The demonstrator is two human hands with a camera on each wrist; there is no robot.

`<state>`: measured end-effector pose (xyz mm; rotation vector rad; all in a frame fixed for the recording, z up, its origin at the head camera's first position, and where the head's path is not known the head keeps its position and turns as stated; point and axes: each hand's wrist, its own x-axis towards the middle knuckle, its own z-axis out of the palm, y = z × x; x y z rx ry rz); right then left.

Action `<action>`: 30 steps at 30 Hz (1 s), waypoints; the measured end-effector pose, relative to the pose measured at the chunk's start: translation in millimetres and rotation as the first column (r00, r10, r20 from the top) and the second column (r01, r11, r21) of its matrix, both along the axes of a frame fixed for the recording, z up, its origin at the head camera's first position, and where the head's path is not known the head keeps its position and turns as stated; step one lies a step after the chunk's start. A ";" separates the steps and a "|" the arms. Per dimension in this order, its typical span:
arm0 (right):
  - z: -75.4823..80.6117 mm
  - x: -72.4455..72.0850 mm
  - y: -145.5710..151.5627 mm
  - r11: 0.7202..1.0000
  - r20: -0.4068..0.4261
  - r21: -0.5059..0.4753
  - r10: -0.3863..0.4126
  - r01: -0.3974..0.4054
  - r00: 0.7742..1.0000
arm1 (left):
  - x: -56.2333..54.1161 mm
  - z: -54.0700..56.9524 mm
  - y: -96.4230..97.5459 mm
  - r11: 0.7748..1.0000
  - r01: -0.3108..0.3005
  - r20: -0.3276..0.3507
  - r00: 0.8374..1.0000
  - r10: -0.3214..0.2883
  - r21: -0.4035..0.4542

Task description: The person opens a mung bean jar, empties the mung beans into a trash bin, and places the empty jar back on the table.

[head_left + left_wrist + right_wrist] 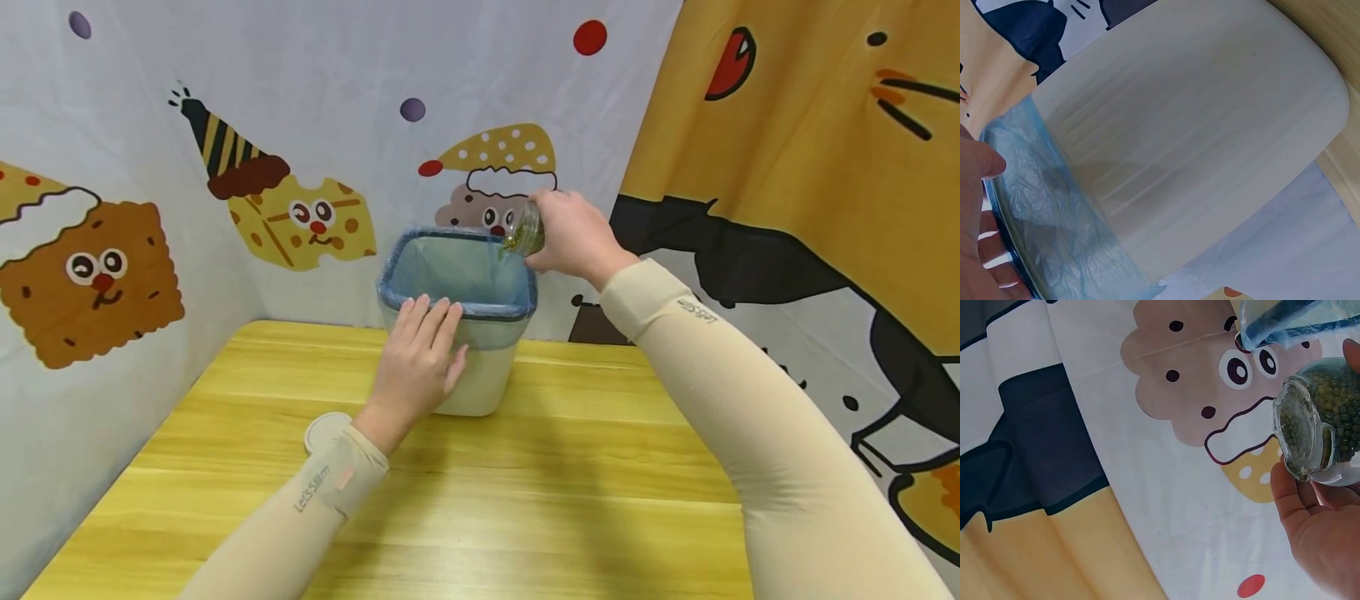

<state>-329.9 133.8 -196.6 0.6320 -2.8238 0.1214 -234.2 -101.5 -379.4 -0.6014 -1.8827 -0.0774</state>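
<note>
My right hand [573, 233] grips a clear glass jar [530, 229] of small green beans [1335, 406]. The jar is tipped on its side, its mouth pointing left over the right part of a light-coloured trash bin [472, 379]. Beans are gathered at the mouth, and a faint streak shows just below it. A translucent blue bag [1054, 206] lines the bin and folds down over its rim. With fingers straight, my left hand [420, 358] rests on the front rim; its thumb [991, 161] lies by the bag's outer side.
A round white lid [327, 431] lies on the yellow wood-grain table [480, 500], beside my left wrist. The bin stands at the table's back edge, close to a cartoon-print cloth [315, 83]. An orange printed curtain [795, 158] hangs at the right.
</note>
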 end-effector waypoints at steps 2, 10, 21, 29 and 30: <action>0.2 0.4 -1.3 1.000 -0.005 0.020 0.001 0.000 1.000 | 0.4 0.2 -0.1 1.000 0.002 0.010 1.000 -0.002 -0.002; -0.5 0.5 -5.1 0.998 -0.029 0.059 0.013 -0.011 0.999 | 1.1 0.8 -0.2 1.000 0.012 0.020 1.000 -0.012 -0.012; 6.1 1.2 -6.1 0.996 -0.046 0.092 0.019 -0.014 0.999 | 0.6 0.1 0.2 1.000 0.031 0.032 0.999 -0.031 0.004; 8.4 1.6 -6.4 0.992 -0.067 0.122 0.031 -0.023 0.997 | 1.5 -0.4 -0.8 1.000 0.021 0.040 0.999 -0.021 -0.007; 8.4 1.4 -6.2 0.992 -0.069 0.126 0.032 -0.023 0.997 | 1.5 -0.5 -0.9 1.000 0.020 0.042 0.999 -0.020 -0.007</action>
